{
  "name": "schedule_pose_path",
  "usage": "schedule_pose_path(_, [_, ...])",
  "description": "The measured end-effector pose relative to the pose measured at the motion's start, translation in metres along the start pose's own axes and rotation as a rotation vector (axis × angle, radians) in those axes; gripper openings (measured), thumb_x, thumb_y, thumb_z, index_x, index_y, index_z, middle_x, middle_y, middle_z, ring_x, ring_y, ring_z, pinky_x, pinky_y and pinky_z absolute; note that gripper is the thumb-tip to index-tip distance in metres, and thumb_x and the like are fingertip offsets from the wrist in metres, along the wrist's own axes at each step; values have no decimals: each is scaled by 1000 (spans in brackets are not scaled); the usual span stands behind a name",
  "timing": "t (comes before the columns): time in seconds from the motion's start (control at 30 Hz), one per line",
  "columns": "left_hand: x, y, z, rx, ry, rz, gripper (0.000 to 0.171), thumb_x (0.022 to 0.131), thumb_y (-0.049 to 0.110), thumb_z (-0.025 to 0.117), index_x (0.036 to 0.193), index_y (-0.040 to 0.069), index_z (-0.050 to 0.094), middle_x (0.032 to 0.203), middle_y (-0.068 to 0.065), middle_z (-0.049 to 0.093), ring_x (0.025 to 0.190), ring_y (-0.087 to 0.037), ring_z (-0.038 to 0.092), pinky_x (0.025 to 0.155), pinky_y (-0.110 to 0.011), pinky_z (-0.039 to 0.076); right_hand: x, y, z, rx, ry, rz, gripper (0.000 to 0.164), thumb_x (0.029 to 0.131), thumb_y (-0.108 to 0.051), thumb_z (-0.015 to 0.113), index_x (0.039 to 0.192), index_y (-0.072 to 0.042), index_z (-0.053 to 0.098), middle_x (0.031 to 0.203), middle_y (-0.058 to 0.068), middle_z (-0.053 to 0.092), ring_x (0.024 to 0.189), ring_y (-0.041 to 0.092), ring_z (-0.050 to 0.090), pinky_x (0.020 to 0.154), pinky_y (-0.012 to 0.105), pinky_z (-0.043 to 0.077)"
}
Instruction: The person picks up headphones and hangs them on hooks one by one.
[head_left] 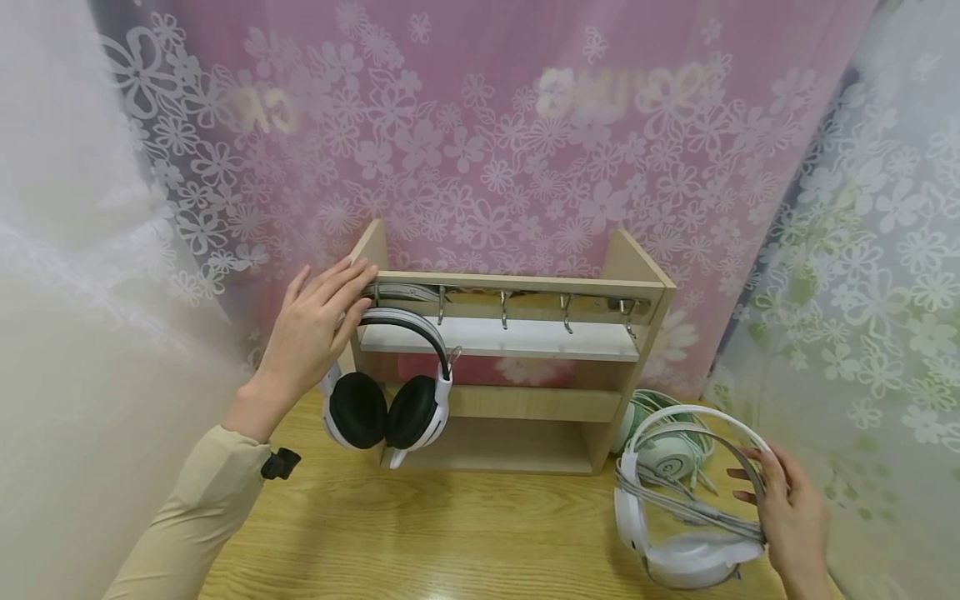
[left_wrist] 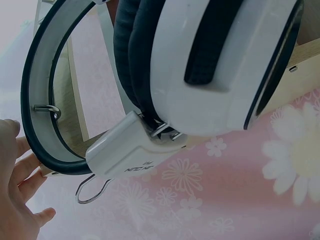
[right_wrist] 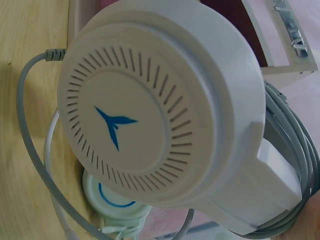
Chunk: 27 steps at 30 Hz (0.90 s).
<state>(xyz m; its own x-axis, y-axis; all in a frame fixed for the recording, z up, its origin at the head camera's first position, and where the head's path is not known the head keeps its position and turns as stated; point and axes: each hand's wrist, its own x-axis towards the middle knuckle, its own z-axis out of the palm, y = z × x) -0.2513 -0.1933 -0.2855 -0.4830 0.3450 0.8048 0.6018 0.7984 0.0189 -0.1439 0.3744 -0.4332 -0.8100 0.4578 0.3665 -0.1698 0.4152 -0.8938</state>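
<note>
White headphones with black ear pads (head_left: 442, 408) hang by their headband from the leftmost hook of a wooden rack (head_left: 495, 404). My left hand (head_left: 307, 333) rests on the rack's top left corner, fingers extended beside the headband. In the left wrist view, a hook (left_wrist: 47, 108) passes under the headband, and a white ear cup (left_wrist: 170, 65) fills the upper middle. My right hand (head_left: 798, 512) grips a second pair of white headphones (head_left: 697, 560) by the side of the headband, over the table's right side. Grey cable wraps across that pair. The right wrist view shows its slotted cup (right_wrist: 150, 110) with a blue mark.
A metal rail with several hooks (head_left: 504, 310) runs along the rack's upper front. Mint-green headphones (head_left: 667, 457) with coiled cable lie on the wooden table (head_left: 450, 533), right of the rack. Behind hangs a pink flowered curtain (head_left: 480, 183); pale curtains flank both sides.
</note>
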Motion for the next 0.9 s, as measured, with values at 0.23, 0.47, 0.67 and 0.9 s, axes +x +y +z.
schedule_pose_path(0.23, [0, 1, 0, -1, -1, -2, 50, 98, 17, 67, 147, 12, 56, 148, -11, 55, 142, -32, 45, 122, -59, 18, 4, -11, 9, 118, -9, -33, 28, 107, -21, 49, 131, -13, 61, 101, -26, 70, 75, -5, 70, 57, 16, 56])
schedule_pose_path(0.47, [0, 2, 0, -3, -2, -1, 50, 98, 16, 68, 146, 12, 56, 148, -12, 55, 142, -32, 45, 122, -59, 18, 5, -19, 17, 95, -21, -43, 31, 108, -21, 48, 133, -10, 60, 102, -26, 69, 75, -6, 70, 57, 16, 56])
schedule_pose_path(0.67, [0, 2, 0, -4, -7, -7, 50, 98, 17, 67, 147, 12, 56, 149, -12, 55, 142, -32, 45, 123, -58, 17, 6, -25, 24, 163, -52, -57, 33, 107, -20, 49, 134, -4, 59, 103, -21, 72, 76, -2, 71, 57, 18, 57])
schedule_pose_path(0.9, [0, 2, 0, -2, -11, -10, 50, 99, 18, 66, 147, 12, 55, 149, -12, 54, 142, -32, 44, 123, -58, 17, 7, -30, 33, 120, -73, -100, 35, 108, -20, 47, 136, -2, 58, 104, -22, 71, 76, -2, 71, 57, 18, 57])
